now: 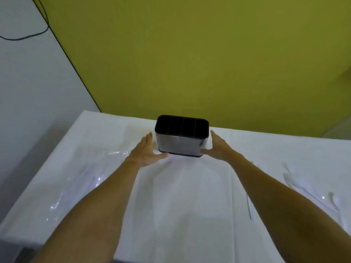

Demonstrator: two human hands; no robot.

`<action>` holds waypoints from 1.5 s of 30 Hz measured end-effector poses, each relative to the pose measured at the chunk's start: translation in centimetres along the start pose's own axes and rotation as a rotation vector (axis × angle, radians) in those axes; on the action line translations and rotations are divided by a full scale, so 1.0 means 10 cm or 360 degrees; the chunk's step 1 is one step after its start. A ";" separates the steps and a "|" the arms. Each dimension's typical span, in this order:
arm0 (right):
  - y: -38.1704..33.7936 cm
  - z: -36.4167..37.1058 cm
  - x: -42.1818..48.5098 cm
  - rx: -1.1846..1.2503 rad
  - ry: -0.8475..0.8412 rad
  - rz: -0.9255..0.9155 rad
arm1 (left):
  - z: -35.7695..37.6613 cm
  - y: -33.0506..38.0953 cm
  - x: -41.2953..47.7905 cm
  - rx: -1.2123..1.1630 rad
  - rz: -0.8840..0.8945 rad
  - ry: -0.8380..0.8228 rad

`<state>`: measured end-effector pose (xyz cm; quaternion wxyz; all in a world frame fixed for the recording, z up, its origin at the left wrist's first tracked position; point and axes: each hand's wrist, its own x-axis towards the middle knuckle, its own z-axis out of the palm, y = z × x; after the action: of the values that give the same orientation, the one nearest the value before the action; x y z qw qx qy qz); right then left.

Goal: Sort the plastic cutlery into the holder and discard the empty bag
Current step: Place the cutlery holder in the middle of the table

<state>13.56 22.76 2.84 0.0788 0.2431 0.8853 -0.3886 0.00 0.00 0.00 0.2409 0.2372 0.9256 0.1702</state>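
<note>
A steel cutlery holder with several black compartments stands upright near the table's far edge; its compartments look dark and I see nothing in them. My left hand lies flat beside its left end with straight fingers, the thumb near the base. My right hand mirrors it at the right end, thumb touching the base. A clear plastic bag lies on the left of the table, its contents hard to make out. White plastic cutlery lies on the right, faint against the cloth.
A white cloth covers the table. A yellow-green wall rises just behind the far edge. A grey wall with a black cable stands to the left. The table drops off at the left and near edges.
</note>
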 end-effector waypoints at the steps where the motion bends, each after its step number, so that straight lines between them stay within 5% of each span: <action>1: -0.02 0.04 0.04 0.0160 0.0058 -0.0070 | 0.00 -0.03 0.06 -0.0015 0.0049 0.0010; 7: 0.05 0.35 0.22 0.0508 0.0317 -0.0002 | 0.17 -0.12 0.40 -0.0746 0.0402 0.0014; 10: 0.12 0.45 0.30 0.0517 0.0352 0.0046 | 0.30 -0.18 0.56 -0.0958 0.0360 0.0091; 24: 0.14 0.61 -0.09 0.0532 0.0539 0.0005 | 0.44 -0.22 0.29 -0.0954 0.0309 0.0166; 45: 0.49 1.17 -1.43 0.0810 0.0359 0.0046 | 0.96 -0.32 -1.25 -0.1070 0.0209 0.0126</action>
<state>27.77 11.80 -3.68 -0.0782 0.3095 0.7589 -0.5677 13.60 -7.21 -4.75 0.2579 0.1966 0.8092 0.4899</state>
